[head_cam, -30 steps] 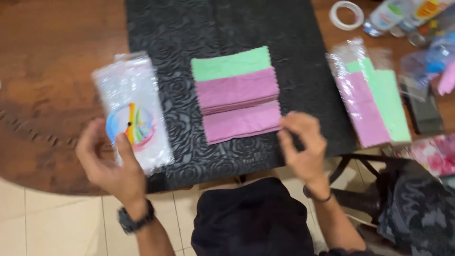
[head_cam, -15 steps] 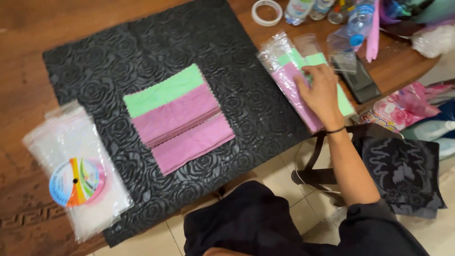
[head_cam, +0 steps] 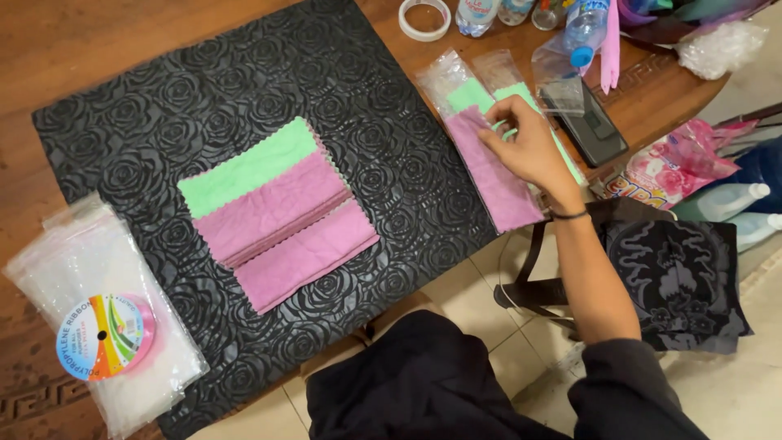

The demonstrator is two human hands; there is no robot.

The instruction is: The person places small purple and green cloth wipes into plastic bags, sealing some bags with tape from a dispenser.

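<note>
At lower left, a ribbon spool [head_cam: 104, 337] lies on clear bags [head_cam: 98, 269], set aside off the black mat [head_cam: 204, 98]. At centre, green and pink cloths [head_cam: 277, 213] lie fanned, each colour showing. At upper right, the right hand [head_cam: 529, 151] pinches the packet of cloths [head_cam: 489, 163] at the table edge. The left hand is out of view.

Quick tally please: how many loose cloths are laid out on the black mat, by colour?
Green cloth: 1
Pink cloths: 2 layers show; the lower one is at, and any more underneath are hidden
Total on the black mat: 3 visible
The right hand touches a separate clear packet of cloths, not counted.
</note>
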